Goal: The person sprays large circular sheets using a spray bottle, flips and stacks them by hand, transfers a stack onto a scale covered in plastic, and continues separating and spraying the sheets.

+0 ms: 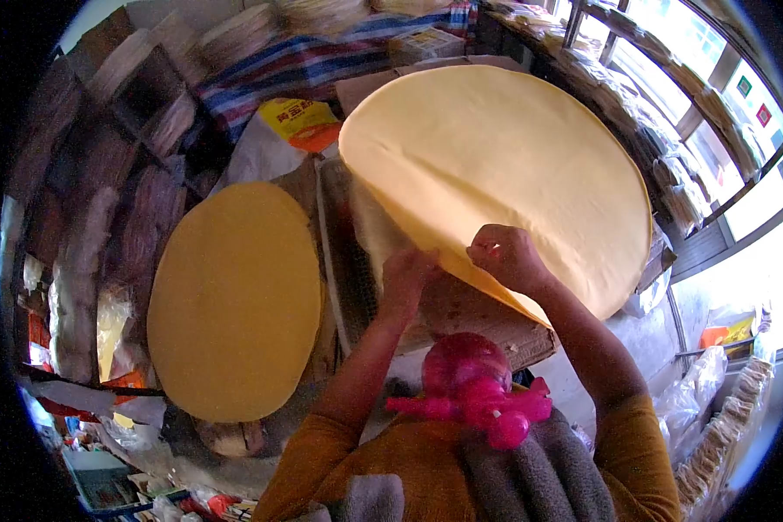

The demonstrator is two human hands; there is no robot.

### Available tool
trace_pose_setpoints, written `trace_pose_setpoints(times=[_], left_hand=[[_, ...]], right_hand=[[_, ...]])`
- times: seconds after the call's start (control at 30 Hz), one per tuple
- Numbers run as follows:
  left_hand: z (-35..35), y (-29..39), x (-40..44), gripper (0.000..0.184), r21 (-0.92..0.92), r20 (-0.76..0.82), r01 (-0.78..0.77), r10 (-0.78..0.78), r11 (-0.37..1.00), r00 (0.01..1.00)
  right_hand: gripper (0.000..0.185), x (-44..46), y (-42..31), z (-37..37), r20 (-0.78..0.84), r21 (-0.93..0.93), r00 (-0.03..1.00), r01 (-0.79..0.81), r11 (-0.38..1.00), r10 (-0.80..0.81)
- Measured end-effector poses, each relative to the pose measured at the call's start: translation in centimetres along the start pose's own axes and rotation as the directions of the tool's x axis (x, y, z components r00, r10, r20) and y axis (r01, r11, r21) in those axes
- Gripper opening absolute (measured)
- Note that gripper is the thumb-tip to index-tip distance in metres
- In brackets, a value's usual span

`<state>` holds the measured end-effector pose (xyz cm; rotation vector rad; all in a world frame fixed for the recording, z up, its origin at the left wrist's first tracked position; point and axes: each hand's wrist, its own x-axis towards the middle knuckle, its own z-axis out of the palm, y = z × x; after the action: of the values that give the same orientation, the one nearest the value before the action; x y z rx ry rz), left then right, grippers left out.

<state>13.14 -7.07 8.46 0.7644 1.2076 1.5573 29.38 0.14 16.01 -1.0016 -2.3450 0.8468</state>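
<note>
A large, thin, round pale-yellow sheet [513, 148], like a huge pancake, spreads over the cardboard-topped surface in front of me. Its near-left edge is raised and folds softly. My right hand [506, 257] is closed at the near edge, fingers pinched on the sheet. Farther left, my left hand [408, 274] is at the same edge; it is somewhat blurred and its fingers look closed on the rim. Under the raised edge, brown cardboard [470, 317] shows. A second round yellow sheet [235, 304] lies flat to the left, apart from both hands.
Shelves with wrapped stacks [87, 252] line the left side. A white sack with a yellow-orange label [300, 122] stands behind the left sheet. More flat stacks [626, 113] sit along the windows at right. A bright pink object [470, 374] is close to my body.
</note>
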Motion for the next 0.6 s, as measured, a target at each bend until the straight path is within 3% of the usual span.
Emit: trace_pose_setpoints(times=[0.03, 0.13, 0.17, 0.27, 0.33, 0.4, 0.43, 0.47, 0.53, 0.57, 0.6], left_hand=[[0.0, 0.1, 0.1, 0.025, 0.076, -0.011, -0.025, 0.026, 0.997, 1.000], [0.6, 1.6, -0.1, 0.033, -0.061, -0.040, 0.028, -0.031, 0.998, 0.999], [0.9, 2.0, -0.1, 0.032, -0.015, -0.047, 0.019, -0.020, 1.000, 0.999], [1.0, 2.1, -0.2, 0.032, 0.120, -0.067, -0.011, 0.019, 0.993, 0.998], [0.2, 0.8, 0.1, 0.032, 0.199, -0.078, -0.047, 0.064, 0.979, 0.995], [-0.6, 0.1, -0.4, 0.032, 0.118, -0.131, 0.067, -0.052, 0.991, 0.990], [-1.2, -0.4, -0.8, 0.032, 0.076, -0.157, 0.122, -0.109, 0.990, 0.982], [-2.4, -2.0, -0.8, 0.033, 0.204, -0.179, 0.079, -0.043, 0.976, 0.983], [-4.6, -5.1, -0.1, 0.034, 0.451, -0.183, 0.002, 0.091, 0.892, 0.979], [-3.7, -3.5, -0.3, 0.035, 0.623, -0.209, -0.116, 0.308, 0.773, 0.928], [-2.7, -1.6, -0.8, 0.036, 0.771, -0.192, -0.192, 0.509, 0.607, 0.839]], right_hand=[[0.012, 0.1, 0.5, 0.2, 0.010, 0.005, 1.000, -0.028, 1.000, 0.028], [0.013, 0.1, 0.7, 1.1, 0.018, 0.038, 0.998, -0.053, 0.998, 0.052], [0.014, 0.0, 0.5, 1.5, 0.017, 0.053, 0.999, -0.051, 0.997, 0.050], [0.018, -0.1, -0.4, 1.8, -0.060, -0.116, 0.991, 0.111, 0.987, -0.119], [0.021, 0.5, 0.7, 2.7, -0.080, -0.185, 0.992, 0.086, 0.979, -0.102], [0.025, 1.4, 1.4, 2.3, -0.192, -0.299, 0.978, 0.014, 0.954, -0.075], [0.027, 2.0, 2.4, 1.2, -0.254, -0.136, 0.965, -0.107, 0.985, 0.070], [0.028, 2.4, 3.5, 0.0, -0.289, 0.037, 0.932, -0.218, 0.975, 0.219], [0.028, 2.0, 3.8, -2.5, -0.295, 0.050, 0.925, -0.236, 0.971, 0.240], [0.025, 1.6, 3.9, -2.7, -0.213, 0.133, 0.926, -0.288, 0.948, 0.311], [0.023, 1.0, 3.7, -2.4, -0.181, 0.174, 0.942, -0.252, 0.952, 0.283]])
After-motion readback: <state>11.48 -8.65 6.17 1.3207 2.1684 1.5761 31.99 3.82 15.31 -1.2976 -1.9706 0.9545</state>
